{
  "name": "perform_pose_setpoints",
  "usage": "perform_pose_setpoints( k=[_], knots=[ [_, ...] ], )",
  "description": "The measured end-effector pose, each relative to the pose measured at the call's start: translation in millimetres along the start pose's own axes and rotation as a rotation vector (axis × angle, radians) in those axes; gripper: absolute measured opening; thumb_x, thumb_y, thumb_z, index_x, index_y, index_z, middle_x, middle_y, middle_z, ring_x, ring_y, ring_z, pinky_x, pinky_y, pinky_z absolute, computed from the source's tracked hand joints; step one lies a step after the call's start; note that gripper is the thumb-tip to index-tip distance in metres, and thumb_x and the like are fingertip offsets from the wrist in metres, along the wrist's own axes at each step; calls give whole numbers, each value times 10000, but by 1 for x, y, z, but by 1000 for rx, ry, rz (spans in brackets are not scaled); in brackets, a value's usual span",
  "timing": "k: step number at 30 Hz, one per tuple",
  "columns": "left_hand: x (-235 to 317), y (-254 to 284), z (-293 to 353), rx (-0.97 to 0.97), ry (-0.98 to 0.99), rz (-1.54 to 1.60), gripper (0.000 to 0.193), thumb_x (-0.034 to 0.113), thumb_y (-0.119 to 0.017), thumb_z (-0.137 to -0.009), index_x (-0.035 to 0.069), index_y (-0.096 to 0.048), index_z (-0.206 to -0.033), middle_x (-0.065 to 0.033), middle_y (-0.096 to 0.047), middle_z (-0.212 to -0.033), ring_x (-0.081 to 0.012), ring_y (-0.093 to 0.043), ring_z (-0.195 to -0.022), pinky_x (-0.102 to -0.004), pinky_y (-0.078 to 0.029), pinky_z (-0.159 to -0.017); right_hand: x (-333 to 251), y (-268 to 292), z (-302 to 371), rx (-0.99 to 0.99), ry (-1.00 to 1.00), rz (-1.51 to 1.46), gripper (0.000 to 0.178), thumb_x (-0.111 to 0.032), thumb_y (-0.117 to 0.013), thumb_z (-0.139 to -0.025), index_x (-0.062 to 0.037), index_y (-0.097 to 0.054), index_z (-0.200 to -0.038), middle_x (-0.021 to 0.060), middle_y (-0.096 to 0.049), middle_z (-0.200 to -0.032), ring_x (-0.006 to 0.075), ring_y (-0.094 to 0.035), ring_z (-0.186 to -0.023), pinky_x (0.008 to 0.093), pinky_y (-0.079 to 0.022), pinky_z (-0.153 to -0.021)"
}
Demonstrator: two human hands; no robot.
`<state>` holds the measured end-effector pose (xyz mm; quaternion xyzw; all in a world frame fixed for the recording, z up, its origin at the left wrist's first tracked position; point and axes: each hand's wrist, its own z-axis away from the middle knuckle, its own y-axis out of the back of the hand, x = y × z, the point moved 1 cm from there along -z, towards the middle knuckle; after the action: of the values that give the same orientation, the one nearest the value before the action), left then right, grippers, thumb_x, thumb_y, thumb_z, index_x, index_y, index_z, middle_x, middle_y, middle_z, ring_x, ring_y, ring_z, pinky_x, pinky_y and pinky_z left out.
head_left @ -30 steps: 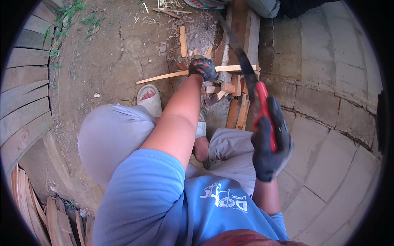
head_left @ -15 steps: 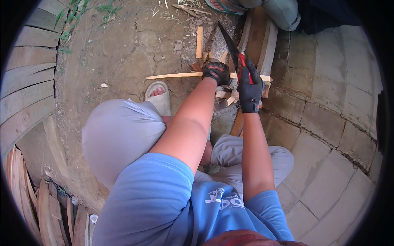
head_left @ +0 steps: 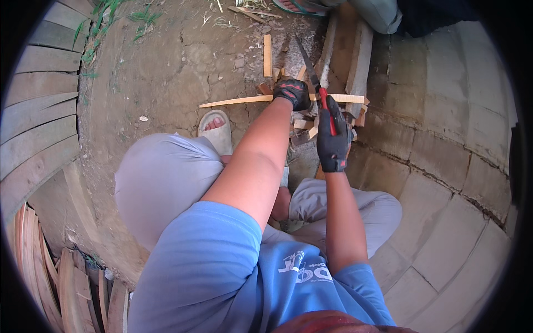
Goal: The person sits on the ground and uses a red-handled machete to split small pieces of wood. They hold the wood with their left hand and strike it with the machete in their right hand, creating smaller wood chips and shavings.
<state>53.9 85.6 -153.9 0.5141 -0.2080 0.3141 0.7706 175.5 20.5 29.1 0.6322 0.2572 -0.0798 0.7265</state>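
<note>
My left hand (head_left: 292, 95), in a black glove with red marks, is closed around a long thin strip of wood (head_left: 236, 101) that lies crosswise. The strip's right end rests over a wooden beam (head_left: 356, 58). In a dark glove too, my right hand (head_left: 333, 139) grips the red handle of a hand saw (head_left: 308, 62). Its dark blade points away from me and crosses the strip just right of my left hand. Short cut wood pieces (head_left: 303, 124) lie beneath and around the strip. Whether the teeth touch the wood cannot be made out.
Beyond the strip lies a short flat wood piece (head_left: 267, 55) on bare soil. Another person's leg (head_left: 377, 14) and sandalled foot are at the far end of the beam. Paving blocks (head_left: 444, 172) cover the right side. Wooden planks (head_left: 47, 89) line the left, with more boards (head_left: 69, 283) at lower left.
My right hand has drawn the saw back toward me, and its blade now lies lower across the strip. The left hand keeps its grip in nearly the same place.
</note>
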Motion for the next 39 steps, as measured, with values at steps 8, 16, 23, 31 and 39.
perform_pose_setpoints(
  k=[8, 16, 23, 31, 39],
  knots=[
    [4, 9, 3, -16, -8, -61, 420, 389, -703, -873, 70, -810, -1124, -204, -771, -1182, -354, -753, -1096, -472, -599, -969, 13, 111, 178, -37, 27, 84, 420, -173, -582, -1063, -20, -653, -1448, 123, -754, -896, 160, -680, -660, 343, -539, -641],
    [4, 5, 6, -29, -3, -70, 420, 392, -703, -881, 74, -799, -1138, -188, -768, -1197, -345, -746, -1125, -475, -593, -983, -26, 129, 190, -14, 90, 154, 388, -121, -586, -1049, 2, -679, -1405, 134, -770, -935, 172, -689, -643, 344, -544, -648],
    [4, 2, 6, 18, -25, -99, 390, 381, -701, -884, 75, -806, -1103, -188, -771, -1172, -347, -751, -1098, -472, -601, -957, -44, 132, 178, 31, -39, 115, 392, -47, -644, -1001, -8, -692, -1388, 188, -764, -1195, 269, -752, -935, 350, -567, -812],
    [0, -16, 4, 182, -45, -158, 314, 346, -696, -871, 88, -816, -1004, -169, -781, -1082, -332, -768, -998, -466, -611, -886, -73, 176, 126, -19, -278, -65, 382, -68, -662, -1004, -46, -716, -1381, 173, -783, -1184, 244, -764, -991, 345, -563, -844],
    [-1, -25, 5, 258, -52, -175, 306, 368, -692, -882, 121, -811, -1017, -141, -782, -1028, -319, -772, -961, -462, -610, -844, -65, 163, 135, 47, -221, -14, 405, -105, -601, -1037, 12, -679, -1416, 97, -765, -1100, 133, -669, -936, 301, -527, -865]
  ],
)
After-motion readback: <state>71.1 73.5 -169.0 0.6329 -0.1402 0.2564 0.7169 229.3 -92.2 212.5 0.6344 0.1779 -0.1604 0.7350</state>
